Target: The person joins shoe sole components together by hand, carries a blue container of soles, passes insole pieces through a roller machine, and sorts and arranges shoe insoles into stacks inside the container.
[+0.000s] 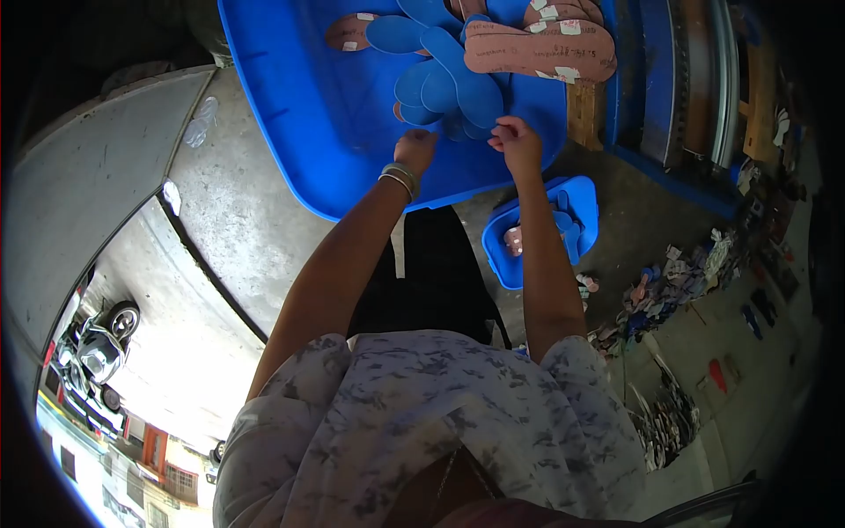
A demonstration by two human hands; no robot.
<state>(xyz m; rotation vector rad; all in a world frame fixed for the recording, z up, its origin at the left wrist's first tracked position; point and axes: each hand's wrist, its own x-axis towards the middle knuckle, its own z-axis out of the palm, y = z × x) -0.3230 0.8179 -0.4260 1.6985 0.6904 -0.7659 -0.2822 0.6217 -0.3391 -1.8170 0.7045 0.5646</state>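
Over the near part of a large blue tub [304, 180], both of my hands are held a short way apart. My left hand [415, 151] has its fingers curled in, with bracelets at the wrist; whatever is in them, if anything, is hidden. Thumb and fingers of my right hand [517, 143] come together beside the lower end of a blue insole [453, 75]; I cannot make out anything between them. More blue insoles [412, 84] lie overlapped beyond my left hand. Pinkish-brown insoles [537, 51] with handwriting and white labels are stacked at the tub's right edge.
A small blue bin [588, 198] with insoles in it stands on the floor by my right forearm. Wood and metal framework [656, 79] borders the tub on the right. Scraps [669, 282] are heaped on the floor at right. A motorcycle [101, 352] stands outside, lower left.
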